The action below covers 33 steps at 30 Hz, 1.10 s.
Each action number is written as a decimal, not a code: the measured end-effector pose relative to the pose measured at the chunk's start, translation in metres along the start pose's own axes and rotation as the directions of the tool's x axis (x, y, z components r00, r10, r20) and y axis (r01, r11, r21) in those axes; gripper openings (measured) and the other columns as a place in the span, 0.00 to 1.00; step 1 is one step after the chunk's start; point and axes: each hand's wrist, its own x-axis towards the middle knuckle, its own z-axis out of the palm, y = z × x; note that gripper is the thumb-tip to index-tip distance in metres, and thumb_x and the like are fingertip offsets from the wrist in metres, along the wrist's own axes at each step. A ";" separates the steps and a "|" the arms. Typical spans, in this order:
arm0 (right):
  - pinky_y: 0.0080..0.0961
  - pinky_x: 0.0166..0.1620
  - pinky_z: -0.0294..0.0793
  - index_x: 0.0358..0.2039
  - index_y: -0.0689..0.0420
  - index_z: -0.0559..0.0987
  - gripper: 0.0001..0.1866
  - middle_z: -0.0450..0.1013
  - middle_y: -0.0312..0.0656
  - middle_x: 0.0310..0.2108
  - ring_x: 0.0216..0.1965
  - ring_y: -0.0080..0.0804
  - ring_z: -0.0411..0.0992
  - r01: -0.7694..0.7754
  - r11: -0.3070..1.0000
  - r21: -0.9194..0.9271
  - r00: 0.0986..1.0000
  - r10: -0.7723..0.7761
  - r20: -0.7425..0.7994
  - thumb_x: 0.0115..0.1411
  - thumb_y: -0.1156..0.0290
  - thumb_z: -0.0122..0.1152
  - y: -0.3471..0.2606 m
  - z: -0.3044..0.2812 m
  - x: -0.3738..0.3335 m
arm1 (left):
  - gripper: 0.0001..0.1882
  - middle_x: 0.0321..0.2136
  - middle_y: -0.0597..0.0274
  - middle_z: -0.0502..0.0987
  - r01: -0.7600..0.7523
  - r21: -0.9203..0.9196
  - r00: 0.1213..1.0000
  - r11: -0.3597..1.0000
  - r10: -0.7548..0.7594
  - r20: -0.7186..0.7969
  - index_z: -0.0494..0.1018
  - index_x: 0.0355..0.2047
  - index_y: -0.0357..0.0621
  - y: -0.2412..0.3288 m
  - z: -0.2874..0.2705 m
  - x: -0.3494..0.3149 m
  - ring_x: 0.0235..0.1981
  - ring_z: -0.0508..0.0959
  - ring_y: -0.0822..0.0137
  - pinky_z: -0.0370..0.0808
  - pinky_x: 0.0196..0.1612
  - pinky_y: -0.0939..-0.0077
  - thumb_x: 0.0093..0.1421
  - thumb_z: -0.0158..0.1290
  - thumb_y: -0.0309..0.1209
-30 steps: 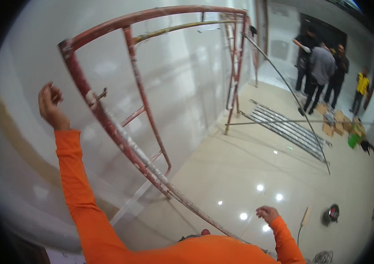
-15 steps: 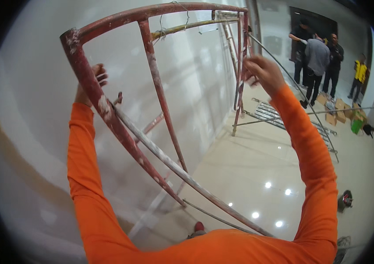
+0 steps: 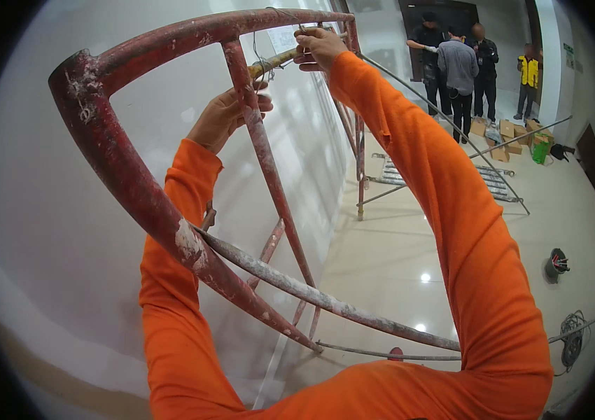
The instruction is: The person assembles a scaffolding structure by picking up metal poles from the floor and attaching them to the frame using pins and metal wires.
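Observation:
A red, paint-spotted scaffold frame [image 3: 129, 164] rises in front of me along the wall. Thin wire [image 3: 256, 49] loops over its top bar and round a yellowish pole [image 3: 262, 68]. My left hand [image 3: 219, 119] reaches up behind the frame's inner upright, fingers apart and partly hidden by it, just below the pole's near end and the wire. Higher and to the right, my right hand [image 3: 322, 49] is closed in a pinch on the wire beside the pole. A whitish brace [image 3: 276, 283] slants from the frame down to the right.
A white wall runs along the left. Diagonal braces [image 3: 444, 119] and a slatted metal platform [image 3: 483, 182] are beyond the frame. Several people [image 3: 458, 66] stand at the back near cardboard boxes [image 3: 507, 133]. At right are a bucket [image 3: 556, 264] and coiled cable [image 3: 572, 339].
Both hands have moved to the wire and pole. My left hand came right from behind the outer post; my right hand went left and up, closing on the wire. The view has shifted.

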 end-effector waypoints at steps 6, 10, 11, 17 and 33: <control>0.46 0.35 0.86 0.48 0.61 0.70 0.13 0.71 0.49 0.37 0.29 0.40 0.77 -0.012 0.958 0.286 0.998 0.027 -0.050 0.64 0.72 0.53 -0.002 0.010 -0.014 | 0.18 0.36 0.59 0.79 0.009 0.202 0.999 0.979 0.002 -0.055 0.75 0.45 0.37 -0.004 0.017 0.002 0.37 0.81 0.65 0.77 0.41 0.71 0.64 0.53 0.40; 0.29 0.33 0.82 0.50 0.64 0.68 0.22 0.72 0.48 0.38 0.38 0.36 0.76 0.203 0.929 0.309 0.910 -0.063 -0.411 0.62 0.63 0.59 0.025 0.025 -0.056 | 0.18 0.46 0.52 0.78 0.011 0.031 1.000 0.999 -0.011 0.005 0.72 0.49 0.36 -0.003 0.038 0.001 0.42 0.81 0.63 0.78 0.43 0.70 0.66 0.50 0.37; 0.26 0.34 0.79 0.50 0.65 0.68 0.24 0.72 0.49 0.38 0.39 0.35 0.75 0.183 0.956 0.230 0.932 -0.095 -0.350 0.61 0.62 0.61 0.038 0.028 -0.074 | 0.18 0.46 0.52 0.77 0.007 -0.017 1.000 1.000 -0.007 0.008 0.70 0.51 0.36 -0.002 0.040 -0.001 0.43 0.80 0.63 0.78 0.44 0.69 0.66 0.50 0.37; 0.31 0.45 0.74 0.47 0.65 0.73 0.23 0.76 0.49 0.38 0.39 0.36 0.76 0.309 0.936 -0.166 0.951 -0.303 0.064 0.61 0.59 0.60 0.034 0.047 -0.108 | 0.19 0.42 0.54 0.77 0.036 -0.028 0.999 0.999 -0.036 -0.007 0.67 0.51 0.38 0.002 0.029 0.005 0.40 0.82 0.62 0.81 0.40 0.67 0.65 0.52 0.37; 0.34 0.47 0.74 0.44 0.56 0.81 0.14 0.79 0.46 0.38 0.40 0.43 0.77 0.527 0.388 -0.756 0.811 -0.495 0.312 0.65 0.68 0.47 -0.049 -0.009 -0.062 | 0.11 0.31 0.61 0.81 -0.236 0.266 0.947 0.935 0.282 -0.155 0.78 0.43 0.37 0.019 -0.015 0.023 0.32 0.79 0.72 0.77 0.35 0.75 0.63 0.52 0.29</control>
